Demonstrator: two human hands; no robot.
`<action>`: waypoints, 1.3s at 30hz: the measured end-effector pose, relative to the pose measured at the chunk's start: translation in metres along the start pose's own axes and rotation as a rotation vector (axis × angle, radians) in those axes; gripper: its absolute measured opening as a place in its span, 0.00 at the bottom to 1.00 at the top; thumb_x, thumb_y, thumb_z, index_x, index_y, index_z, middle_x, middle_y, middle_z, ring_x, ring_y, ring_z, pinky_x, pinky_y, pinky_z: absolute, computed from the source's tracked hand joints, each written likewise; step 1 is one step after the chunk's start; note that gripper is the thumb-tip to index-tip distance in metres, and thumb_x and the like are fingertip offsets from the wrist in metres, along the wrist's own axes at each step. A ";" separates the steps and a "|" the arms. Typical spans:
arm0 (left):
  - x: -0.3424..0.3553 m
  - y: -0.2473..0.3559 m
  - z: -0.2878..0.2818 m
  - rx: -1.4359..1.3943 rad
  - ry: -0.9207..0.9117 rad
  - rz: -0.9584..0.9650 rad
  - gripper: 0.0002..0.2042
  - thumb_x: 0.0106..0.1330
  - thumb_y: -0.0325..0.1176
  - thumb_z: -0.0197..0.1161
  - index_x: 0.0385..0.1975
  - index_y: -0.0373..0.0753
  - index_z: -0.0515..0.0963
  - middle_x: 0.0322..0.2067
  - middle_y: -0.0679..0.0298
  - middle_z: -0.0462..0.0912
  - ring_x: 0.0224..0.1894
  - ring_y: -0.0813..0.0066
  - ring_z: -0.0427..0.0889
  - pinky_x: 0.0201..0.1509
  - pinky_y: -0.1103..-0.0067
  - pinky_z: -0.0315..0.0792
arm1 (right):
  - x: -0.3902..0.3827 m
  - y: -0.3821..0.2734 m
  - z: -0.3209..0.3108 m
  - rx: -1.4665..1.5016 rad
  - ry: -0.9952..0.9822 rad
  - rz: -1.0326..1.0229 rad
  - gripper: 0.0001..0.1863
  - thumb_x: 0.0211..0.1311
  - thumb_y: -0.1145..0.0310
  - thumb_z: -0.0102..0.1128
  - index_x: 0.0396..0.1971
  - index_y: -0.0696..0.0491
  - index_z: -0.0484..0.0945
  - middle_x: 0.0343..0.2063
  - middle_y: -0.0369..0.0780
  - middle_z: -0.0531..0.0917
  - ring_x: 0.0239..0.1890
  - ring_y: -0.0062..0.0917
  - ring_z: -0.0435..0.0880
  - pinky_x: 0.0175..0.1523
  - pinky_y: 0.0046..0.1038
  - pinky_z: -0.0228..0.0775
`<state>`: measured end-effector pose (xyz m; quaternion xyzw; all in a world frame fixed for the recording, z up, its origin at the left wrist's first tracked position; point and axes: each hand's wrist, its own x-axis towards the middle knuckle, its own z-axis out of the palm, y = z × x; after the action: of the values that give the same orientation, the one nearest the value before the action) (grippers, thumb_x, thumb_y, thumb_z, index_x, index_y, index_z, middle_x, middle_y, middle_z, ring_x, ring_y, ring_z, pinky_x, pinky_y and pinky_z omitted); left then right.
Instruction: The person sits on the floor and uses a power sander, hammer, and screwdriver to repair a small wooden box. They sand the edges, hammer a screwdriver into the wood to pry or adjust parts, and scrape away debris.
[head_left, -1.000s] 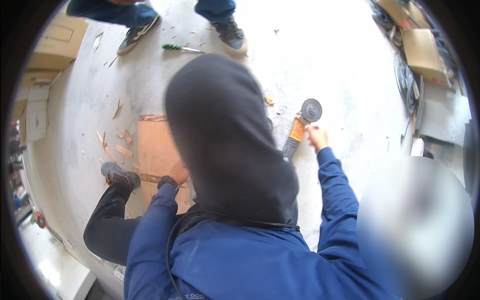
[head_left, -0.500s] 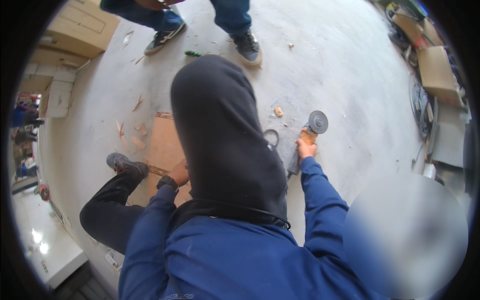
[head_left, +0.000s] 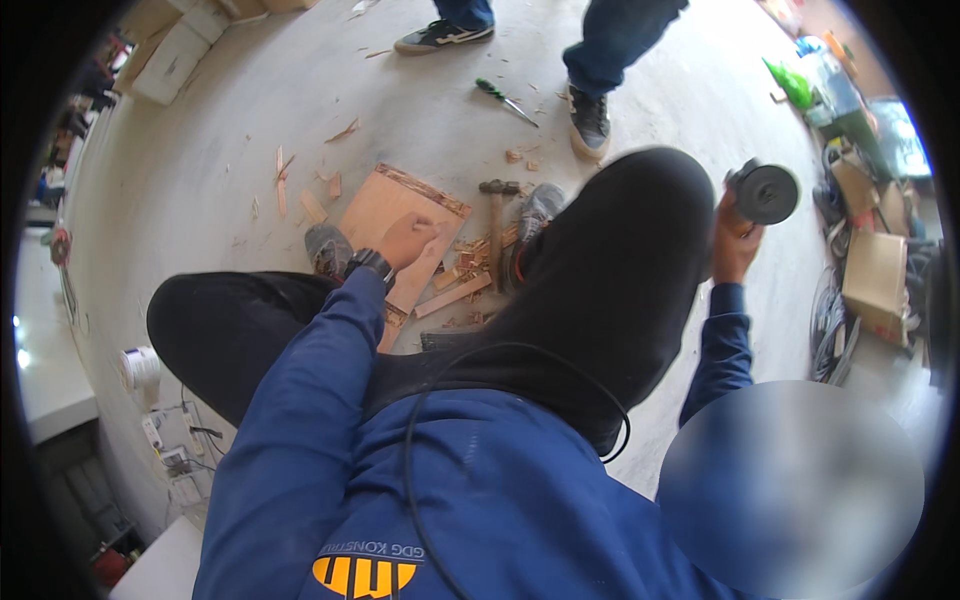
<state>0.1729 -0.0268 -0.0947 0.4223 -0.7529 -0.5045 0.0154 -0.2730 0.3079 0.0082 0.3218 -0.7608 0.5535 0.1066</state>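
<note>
My right hand (head_left: 735, 240) is wrapped round an angle grinder (head_left: 768, 193), held beyond my right knee with its dark round disc facing up; the knee hides much of its body. My left hand (head_left: 408, 240), with a dark watch at the wrist, is over a flat wooden board (head_left: 410, 195). Its fingers are curled in, and whether anything is inside them is hidden. The board lies between my feet, its far and near ends rough and splintered. Beside it lies a hammer (head_left: 496, 225) with a wooden handle, among wood strips (head_left: 455, 296) and splinters.
A green-handled screwdriver (head_left: 505, 102) lies farther off, near another person's shoes (head_left: 590, 122). Boxes (head_left: 875, 285) and coiled cable (head_left: 828, 325) line the right side. Power strips and wires (head_left: 178, 455) are at the lower left. Wood scraps (head_left: 312, 207) dot the floor left of the board.
The view has shifted, and my right knee no longer covers the board, hammer and scraps. My right hand has moved farther right with the grinder. My left hand has come out over the board.
</note>
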 end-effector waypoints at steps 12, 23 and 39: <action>-0.024 0.212 0.059 -0.461 0.055 0.555 0.40 0.59 0.44 0.75 0.66 0.28 0.63 0.62 0.39 0.70 0.66 0.47 0.71 0.70 0.64 0.68 | 0.105 -0.255 0.174 0.024 -0.681 -0.011 0.33 0.49 0.70 0.80 0.56 0.56 0.72 0.44 0.38 0.82 0.43 0.23 0.82 0.47 0.27 0.78; 0.011 0.161 0.047 -0.690 0.437 0.010 0.27 0.55 0.38 0.76 0.48 0.34 0.69 0.39 0.48 0.84 0.44 0.47 0.86 0.47 0.61 0.78 | -0.020 -0.232 0.304 0.485 -0.943 0.635 0.29 0.63 0.67 0.72 0.60 0.58 0.69 0.49 0.41 0.81 0.52 0.26 0.81 0.58 0.32 0.75; 0.009 0.126 0.044 -1.414 -0.142 -0.001 0.16 0.66 0.28 0.67 0.53 0.37 0.76 0.41 0.64 0.82 0.40 0.77 0.83 0.42 0.77 0.79 | -0.034 -0.184 0.334 0.621 -1.175 1.206 0.32 0.79 0.42 0.44 0.60 0.58 0.71 0.41 0.48 0.84 0.35 0.34 0.88 0.40 0.35 0.84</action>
<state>0.0699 0.0169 -0.0225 0.2777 -0.2442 -0.8986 0.2363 -0.0704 -0.0172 0.0110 0.1132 -0.5484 0.4425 -0.7005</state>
